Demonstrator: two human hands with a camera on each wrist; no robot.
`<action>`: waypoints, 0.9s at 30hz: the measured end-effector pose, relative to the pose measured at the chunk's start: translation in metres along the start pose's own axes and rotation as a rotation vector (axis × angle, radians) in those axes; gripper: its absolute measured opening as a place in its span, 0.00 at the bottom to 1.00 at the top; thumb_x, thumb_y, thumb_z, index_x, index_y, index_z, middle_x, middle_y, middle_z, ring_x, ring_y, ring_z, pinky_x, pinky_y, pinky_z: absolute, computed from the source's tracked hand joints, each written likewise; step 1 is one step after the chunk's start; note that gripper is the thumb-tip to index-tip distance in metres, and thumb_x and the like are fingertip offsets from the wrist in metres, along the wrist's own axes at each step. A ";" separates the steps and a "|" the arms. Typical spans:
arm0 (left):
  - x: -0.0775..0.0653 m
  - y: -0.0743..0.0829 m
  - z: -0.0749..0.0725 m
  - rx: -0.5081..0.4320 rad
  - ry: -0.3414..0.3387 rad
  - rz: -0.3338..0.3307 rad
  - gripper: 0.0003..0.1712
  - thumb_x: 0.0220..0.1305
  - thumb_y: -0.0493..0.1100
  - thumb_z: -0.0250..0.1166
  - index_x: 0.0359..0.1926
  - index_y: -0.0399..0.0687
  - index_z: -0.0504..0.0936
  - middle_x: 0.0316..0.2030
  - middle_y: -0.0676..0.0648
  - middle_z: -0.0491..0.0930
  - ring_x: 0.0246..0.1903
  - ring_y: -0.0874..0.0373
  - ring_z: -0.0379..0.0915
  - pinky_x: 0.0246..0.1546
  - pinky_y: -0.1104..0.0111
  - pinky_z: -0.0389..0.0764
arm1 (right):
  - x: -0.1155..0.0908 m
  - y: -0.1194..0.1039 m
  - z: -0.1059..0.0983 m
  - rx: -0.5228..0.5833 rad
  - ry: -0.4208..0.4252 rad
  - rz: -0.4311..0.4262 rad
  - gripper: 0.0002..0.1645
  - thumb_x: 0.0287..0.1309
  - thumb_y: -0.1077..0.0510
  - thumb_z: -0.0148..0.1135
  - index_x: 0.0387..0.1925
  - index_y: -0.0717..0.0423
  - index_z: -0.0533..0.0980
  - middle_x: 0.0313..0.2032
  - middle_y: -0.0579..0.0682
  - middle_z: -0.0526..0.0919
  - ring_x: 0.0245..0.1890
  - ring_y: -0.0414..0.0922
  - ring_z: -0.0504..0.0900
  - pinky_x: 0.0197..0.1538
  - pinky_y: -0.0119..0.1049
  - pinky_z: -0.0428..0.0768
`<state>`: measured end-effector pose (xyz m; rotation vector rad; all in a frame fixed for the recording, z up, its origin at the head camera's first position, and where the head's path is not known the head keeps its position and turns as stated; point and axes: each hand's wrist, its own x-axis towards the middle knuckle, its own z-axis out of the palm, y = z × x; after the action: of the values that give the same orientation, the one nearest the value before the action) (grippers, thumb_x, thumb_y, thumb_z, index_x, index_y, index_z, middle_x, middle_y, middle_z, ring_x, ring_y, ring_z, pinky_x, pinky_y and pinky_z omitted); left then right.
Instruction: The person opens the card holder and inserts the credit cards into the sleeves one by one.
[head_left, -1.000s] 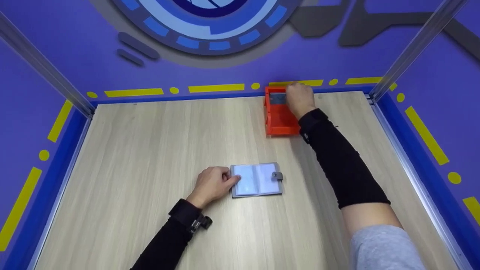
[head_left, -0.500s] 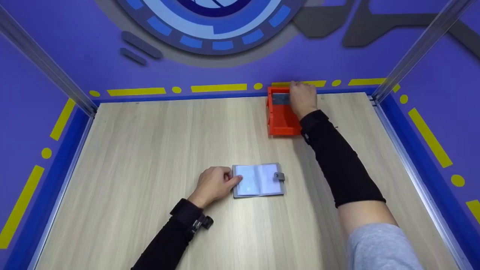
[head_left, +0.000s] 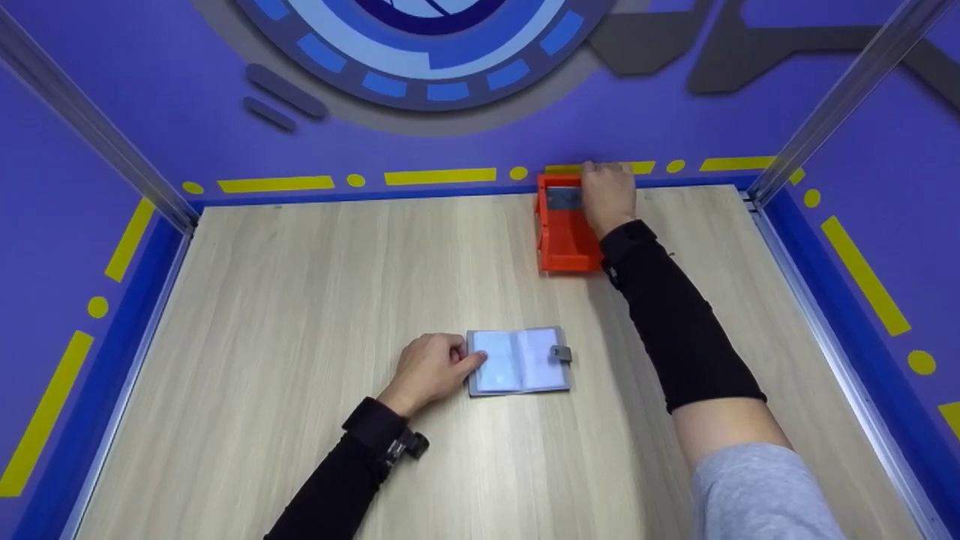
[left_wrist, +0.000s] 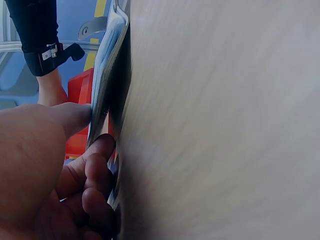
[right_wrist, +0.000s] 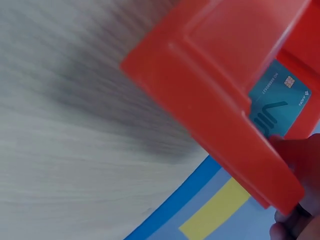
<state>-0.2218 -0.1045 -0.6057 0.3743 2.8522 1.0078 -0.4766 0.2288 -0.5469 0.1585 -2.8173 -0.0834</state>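
Note:
A small grey card holder lies open on the table, its clear sleeves facing up and a snap tab at its right edge. My left hand pinches its left edge, thumb on top and fingers underneath; the left wrist view shows that edge slightly raised. At the back, a red plastic bin stands near the wall. My right hand grips the bin's back right corner, with fingers outside the wall. Inside leans a dark teal card with a chip, right by the thumb. The hand partly hides the card.
The light wood table runs back to a blue-purple wall with yellow marks. Metal frame rails border its sides. My right forearm crosses above the table's right part.
Both hands keep their places on the card holder and at the bin. The head view has shifted slightly, so everything appears a little farther right.

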 end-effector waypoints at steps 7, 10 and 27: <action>-0.001 0.001 -0.001 0.011 -0.004 -0.004 0.26 0.71 0.62 0.73 0.20 0.60 0.76 0.18 0.63 0.67 0.22 0.65 0.64 0.28 0.68 0.62 | 0.001 0.000 0.004 0.013 0.008 0.007 0.12 0.77 0.68 0.53 0.52 0.66 0.82 0.48 0.68 0.90 0.53 0.66 0.89 0.61 0.55 0.76; -0.002 0.001 -0.001 0.008 0.001 0.000 0.26 0.71 0.62 0.73 0.20 0.60 0.75 0.18 0.63 0.66 0.22 0.66 0.64 0.28 0.68 0.62 | 0.001 0.001 0.005 0.038 0.018 0.012 0.13 0.78 0.68 0.53 0.53 0.65 0.82 0.50 0.68 0.90 0.54 0.66 0.88 0.64 0.55 0.75; -0.001 0.000 -0.001 0.016 0.008 0.006 0.26 0.71 0.62 0.73 0.20 0.60 0.75 0.18 0.64 0.65 0.21 0.66 0.62 0.26 0.68 0.60 | 0.005 0.004 0.001 0.101 0.001 0.018 0.16 0.77 0.70 0.52 0.55 0.65 0.83 0.50 0.67 0.89 0.53 0.66 0.86 0.59 0.56 0.74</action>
<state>-0.2209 -0.1047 -0.6050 0.3812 2.8696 0.9903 -0.4823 0.2325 -0.5464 0.1563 -2.8224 0.0632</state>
